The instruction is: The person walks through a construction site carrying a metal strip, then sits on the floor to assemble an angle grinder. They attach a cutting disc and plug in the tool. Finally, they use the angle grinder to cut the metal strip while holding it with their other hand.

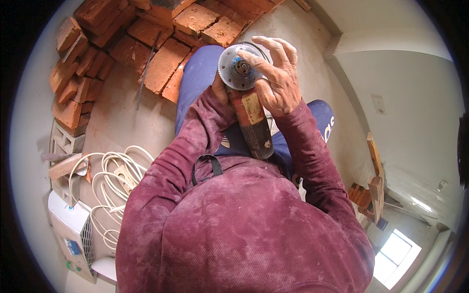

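An angle grinder [249, 105] with a red and black body lies lengthwise above my lap, its disc end pointing away from me. The round grey cutting disc [227, 68] faces up, with a nut at its centre. My left hand [220, 90] grips the grinder's head from the left, its fingers mostly hidden beneath the disc. Over the disc's right side is my right hand [279, 78], fingers apart. Its index fingertip touches or hovers just above the disc near the nut; the thumb is bent beside the disc's edge.
Red bricks [168, 63] are piled ahead and to the left, with a thin rod [148, 68] leaning there. A coiled white cable [110, 168] lies on the floor at left, near a white appliance [73, 229]. Wooden boards [375, 190] and more bricks [359, 196] stand at right.
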A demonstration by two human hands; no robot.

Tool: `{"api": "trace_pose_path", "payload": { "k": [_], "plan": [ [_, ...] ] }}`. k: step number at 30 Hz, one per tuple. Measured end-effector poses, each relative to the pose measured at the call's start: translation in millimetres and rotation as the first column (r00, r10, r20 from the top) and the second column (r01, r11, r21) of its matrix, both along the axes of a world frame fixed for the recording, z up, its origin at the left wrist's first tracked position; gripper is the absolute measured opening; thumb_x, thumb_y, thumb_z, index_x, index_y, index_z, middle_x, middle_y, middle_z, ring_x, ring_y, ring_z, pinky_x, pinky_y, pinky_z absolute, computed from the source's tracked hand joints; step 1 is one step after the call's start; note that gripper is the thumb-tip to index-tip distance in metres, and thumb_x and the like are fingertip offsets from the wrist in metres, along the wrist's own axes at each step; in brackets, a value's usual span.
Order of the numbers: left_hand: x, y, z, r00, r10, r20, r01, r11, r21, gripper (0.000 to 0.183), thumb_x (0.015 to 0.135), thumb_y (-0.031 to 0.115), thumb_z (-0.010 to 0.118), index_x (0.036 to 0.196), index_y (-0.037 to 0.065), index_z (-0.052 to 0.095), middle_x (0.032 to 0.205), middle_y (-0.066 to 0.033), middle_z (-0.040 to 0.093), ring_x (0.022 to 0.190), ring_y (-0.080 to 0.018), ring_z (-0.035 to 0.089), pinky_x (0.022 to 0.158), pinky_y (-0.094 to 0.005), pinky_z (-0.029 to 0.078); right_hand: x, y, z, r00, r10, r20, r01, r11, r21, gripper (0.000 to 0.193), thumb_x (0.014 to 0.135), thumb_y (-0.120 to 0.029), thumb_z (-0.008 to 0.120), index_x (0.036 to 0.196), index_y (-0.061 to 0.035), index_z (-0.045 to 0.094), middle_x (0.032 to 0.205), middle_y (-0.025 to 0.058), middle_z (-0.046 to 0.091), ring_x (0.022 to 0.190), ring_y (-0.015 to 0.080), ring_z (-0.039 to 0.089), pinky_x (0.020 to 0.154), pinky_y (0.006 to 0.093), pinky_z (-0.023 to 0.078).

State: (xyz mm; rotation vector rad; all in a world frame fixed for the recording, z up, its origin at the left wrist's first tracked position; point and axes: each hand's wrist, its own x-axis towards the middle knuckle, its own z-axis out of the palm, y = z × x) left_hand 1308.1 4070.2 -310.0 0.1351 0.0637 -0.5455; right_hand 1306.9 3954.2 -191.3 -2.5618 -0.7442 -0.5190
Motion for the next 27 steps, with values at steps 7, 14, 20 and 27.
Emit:
{"api": "trace_pose_path", "payload": {
  "k": [7, 14, 20, 27],
  "plan": [
    [-1, 0, -13, 0.998, -0.049, 0.029, 0.047, 0.997, 0.066, 0.078, 0.085, 0.072, 0.038, 0.136, 0.014, 0.045, 0.133, -0.0119, 0.051, 0.122, -0.028, 0.05, 0.104, -0.0451, 0.042, -4, -4, 10, 0.997, -0.078, -0.022, 0.077, 0.996, -0.041, 0.037, 0.064, -0.017, 0.052, 0.096, -0.0108, 0.07, 0.119, 0.0115, 0.056, 0.116, 0.033, 0.043, 0.105, 0.0444, 0.027],
    [0, 2, -9, 0.998, -0.033, 0.048, 0.034, 0.999, -0.019, 0.063, 0.092, 0.06, 0.04, 0.129, 0.01, 0.051, 0.123, -0.0103, 0.058, 0.11, -0.0243, 0.058, 0.096, -0.0406, 0.049, -2, -3, 6, 0.997, -0.069, -0.034, 0.068, 0.997, -0.038, 0.039, 0.062, -0.017, 0.053, 0.096, -0.0087, 0.07, 0.118, 0.0104, 0.058, 0.116, 0.0327, 0.043, 0.105, 0.0437, 0.027],
    [-3, -3, 3, 1.0, -0.008, -0.008, 0.007, 0.998, -0.068, 0.063, 0.092, 0.061, 0.039, 0.127, 0.011, 0.052, 0.12, -0.01, 0.06, 0.107, -0.0239, 0.059, 0.094, -0.0399, 0.05, 0, -3, 5, 0.999, -0.042, -0.029, 0.044, 0.998, 0.049, 0.043, 0.063, -0.015, 0.052, 0.102, -0.0109, 0.07, 0.118, 0.0109, 0.058, 0.115, 0.0321, 0.043, 0.105, 0.0428, 0.03],
    [2, -3, -10, 0.991, 0.0, 0.134, 0.009, 0.997, -0.074, 0.059, 0.094, 0.057, 0.039, 0.125, 0.008, 0.053, 0.116, -0.0119, 0.06, 0.098, -0.0251, 0.062, 0.087, -0.0395, 0.053, -4, -7, 4, 0.995, -0.081, -0.06, 0.078, 0.996, -0.051, 0.035, 0.064, -0.014, 0.055, 0.097, -0.0119, 0.068, 0.113, 0.0086, 0.057, 0.113, 0.0316, 0.044, 0.102, 0.0432, 0.029]
  ]
}}
